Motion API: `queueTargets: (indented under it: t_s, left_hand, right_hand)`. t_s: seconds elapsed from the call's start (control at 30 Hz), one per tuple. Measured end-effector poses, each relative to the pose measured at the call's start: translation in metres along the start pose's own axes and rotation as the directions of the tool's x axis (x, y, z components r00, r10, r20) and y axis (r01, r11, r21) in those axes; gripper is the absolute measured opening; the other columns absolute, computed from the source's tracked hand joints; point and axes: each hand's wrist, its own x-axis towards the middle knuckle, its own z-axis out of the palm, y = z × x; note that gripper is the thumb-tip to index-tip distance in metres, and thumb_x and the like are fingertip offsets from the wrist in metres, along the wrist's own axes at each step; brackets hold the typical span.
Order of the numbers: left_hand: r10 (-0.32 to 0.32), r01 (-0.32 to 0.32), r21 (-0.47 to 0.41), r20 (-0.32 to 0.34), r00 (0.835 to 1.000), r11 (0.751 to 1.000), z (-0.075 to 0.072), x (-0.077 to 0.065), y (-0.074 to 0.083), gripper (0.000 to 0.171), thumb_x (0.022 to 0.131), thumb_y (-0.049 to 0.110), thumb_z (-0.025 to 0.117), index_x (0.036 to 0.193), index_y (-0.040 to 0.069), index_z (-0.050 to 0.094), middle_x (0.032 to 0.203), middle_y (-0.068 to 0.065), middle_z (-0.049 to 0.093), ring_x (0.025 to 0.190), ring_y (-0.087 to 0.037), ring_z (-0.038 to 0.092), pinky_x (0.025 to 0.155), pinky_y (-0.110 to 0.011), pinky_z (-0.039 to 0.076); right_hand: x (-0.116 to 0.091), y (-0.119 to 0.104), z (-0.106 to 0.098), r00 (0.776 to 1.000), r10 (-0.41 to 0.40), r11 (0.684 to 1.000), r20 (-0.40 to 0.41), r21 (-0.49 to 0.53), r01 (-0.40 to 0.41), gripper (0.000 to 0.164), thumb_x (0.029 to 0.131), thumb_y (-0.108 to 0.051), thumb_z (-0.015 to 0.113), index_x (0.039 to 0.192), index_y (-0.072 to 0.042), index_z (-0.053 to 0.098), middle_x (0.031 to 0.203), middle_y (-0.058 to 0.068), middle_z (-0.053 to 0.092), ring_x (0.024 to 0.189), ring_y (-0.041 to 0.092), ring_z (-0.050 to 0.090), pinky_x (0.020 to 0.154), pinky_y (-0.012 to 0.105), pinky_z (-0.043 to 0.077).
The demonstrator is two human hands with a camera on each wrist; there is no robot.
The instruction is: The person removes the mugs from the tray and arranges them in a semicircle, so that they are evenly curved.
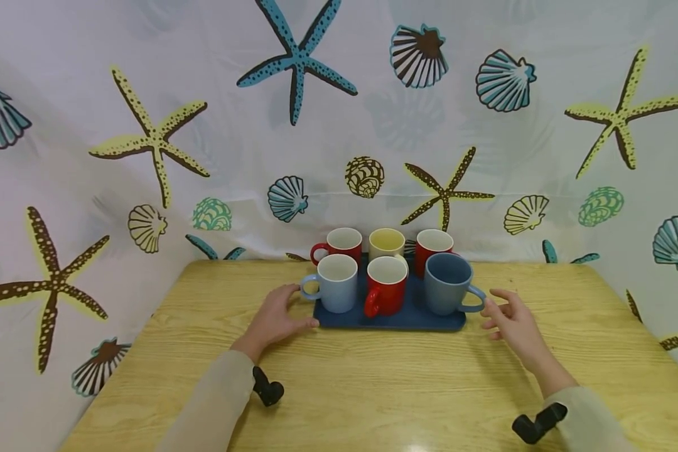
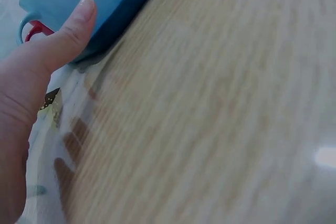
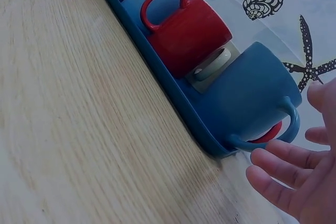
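Note:
A dark blue tray [image 1: 392, 322] carries two rows of mugs. Along its front edge are a light blue mug [image 1: 339, 292], a red mug [image 1: 388, 294] with its handle toward the front, and a larger blue mug [image 1: 445, 292]. Behind them are a pale yellow mug [image 1: 387, 241] and two more red ones, partly hidden. My left hand [image 1: 275, 319] is at the tray's left end, its thumb [image 2: 76, 30] extended beside the light blue mug. To the right, my right hand [image 1: 514, 326] has its fingers [image 3: 273, 166] loosely spread next to the blue mug's handle [image 3: 291, 121], gripping nothing.
The tray lies at the far side of a light wooden table [image 1: 384, 383]. Right behind it hangs a white cloth [image 1: 328, 150] printed with starfish and shells, which also runs along both sides. A black device [image 1: 268, 386] is strapped at each wrist.

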Motion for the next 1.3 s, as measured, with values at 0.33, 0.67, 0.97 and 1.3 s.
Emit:
queueTargets:
  t_s: [0.33, 0.67, 0.97, 1.3]
  left_hand:
    - [-0.060, 0.067, -0.152, 0.046, 0.997, 0.986, 0.009, 0.013, -0.002, 0.089, 0.066, 0.044, 0.082, 0.136, 0.004, 0.044, 0.139, -0.017, 0.043, 0.131, -0.038, 0.029, 0.104, -0.054, 0.024]
    - [-0.110, 0.120, -0.187, 0.065, 0.992, 0.975, 0.013, 0.016, -0.003, 0.067, 0.068, 0.041, 0.082, 0.122, 0.012, 0.055, 0.132, -0.012, 0.050, 0.129, -0.038, 0.024, 0.104, -0.056, 0.017]
    - [-0.219, 0.246, -0.157, 0.171, 0.961, 0.957, 0.006, 0.020, 0.003, 0.069, 0.068, 0.045, 0.081, 0.125, 0.018, 0.053, 0.146, -0.015, 0.032, 0.133, -0.042, 0.009, 0.103, -0.062, 0.013]
    - [-0.208, 0.237, -0.184, 0.162, 0.965, 0.954, 0.010, 0.021, 0.004, 0.066, 0.069, 0.041, 0.081, 0.126, 0.020, 0.055, 0.149, -0.014, 0.028, 0.136, -0.041, 0.002, 0.104, -0.062, 0.007]
  right_hand:
    - [0.002, 0.001, 0.000, 0.991, 0.120, 0.992, 0.055, 0.040, -0.122, 0.065, 0.098, -0.040, 0.043, 0.143, 0.000, 0.022, 0.112, 0.029, 0.056, 0.086, 0.031, 0.064, 0.068, 0.035, 0.054]
    - [0.007, 0.000, 0.006, 0.987, 0.141, 0.986, 0.080, 0.076, -0.147, 0.064, 0.098, -0.041, 0.042, 0.143, 0.000, 0.022, 0.114, 0.029, 0.056, 0.087, 0.030, 0.065, 0.071, 0.040, 0.054]
    - [0.011, 0.001, 0.013, 0.984, 0.154, 0.979, 0.087, 0.123, -0.164, 0.063, 0.098, -0.039, 0.043, 0.141, 0.002, 0.022, 0.113, 0.030, 0.057, 0.086, 0.030, 0.066, 0.071, 0.040, 0.054]
    - [0.016, 0.007, 0.014, 0.975, 0.197, 0.952, 0.100, 0.218, -0.215, 0.054, 0.099, -0.037, 0.041, 0.136, 0.002, 0.030, 0.105, 0.025, 0.062, 0.085, 0.031, 0.066, 0.070, 0.042, 0.054]
